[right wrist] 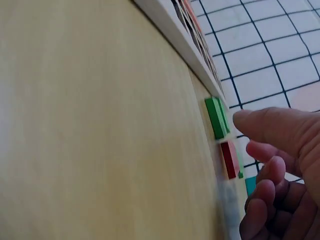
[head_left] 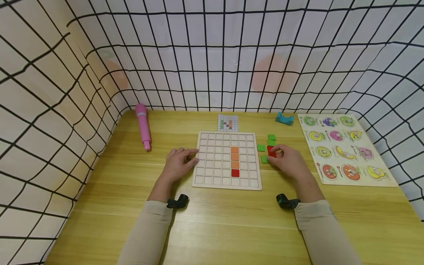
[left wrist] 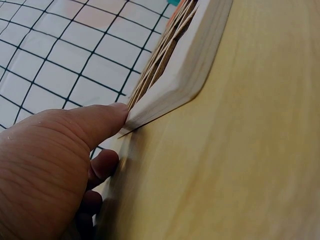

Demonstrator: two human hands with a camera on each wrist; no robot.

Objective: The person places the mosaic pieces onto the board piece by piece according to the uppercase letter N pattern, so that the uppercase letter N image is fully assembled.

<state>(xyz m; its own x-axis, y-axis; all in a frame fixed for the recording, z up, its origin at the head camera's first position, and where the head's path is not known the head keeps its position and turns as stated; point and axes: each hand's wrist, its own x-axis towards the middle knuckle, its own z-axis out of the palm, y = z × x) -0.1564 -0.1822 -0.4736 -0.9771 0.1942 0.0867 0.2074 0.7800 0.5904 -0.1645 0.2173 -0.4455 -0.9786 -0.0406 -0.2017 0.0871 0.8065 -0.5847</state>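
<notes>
In the head view, the board (head_left: 216, 171) lies mid-bench (head_left: 225, 224), with a column of three orange tiles (head_left: 235, 156) and a red tile (head_left: 235, 173) set in its grid; a pattern card (head_left: 228, 123) lies just past the board's far edge, toward the bench's far edge. The left hand (head_left: 177, 163) touches the board's left edge, fingers bent but gripping nothing. The right hand (head_left: 289, 161) is over the loose red (head_left: 270, 150), beside the board's right edge, with four green tiles (head_left: 261, 148) close around it. A pink stick (head_left: 143, 127) is near the bench's far left corner, a blue piece (head_left: 284, 118) by the far edge, a fruit sheet (head_left: 347, 147) toward the right edge. In the left wrist view, the thumb tip rests against the board's near corner; a push there could slide the board and upset its alignment with the card. In the right wrist view, the thumb and bent fingers are apart with nothing between them, so this hand seems unloaded. The loose red lies flat on the bench close to a green; crowded so, a careless pinch could knock the green aside or lift the wrong tile.
</notes>
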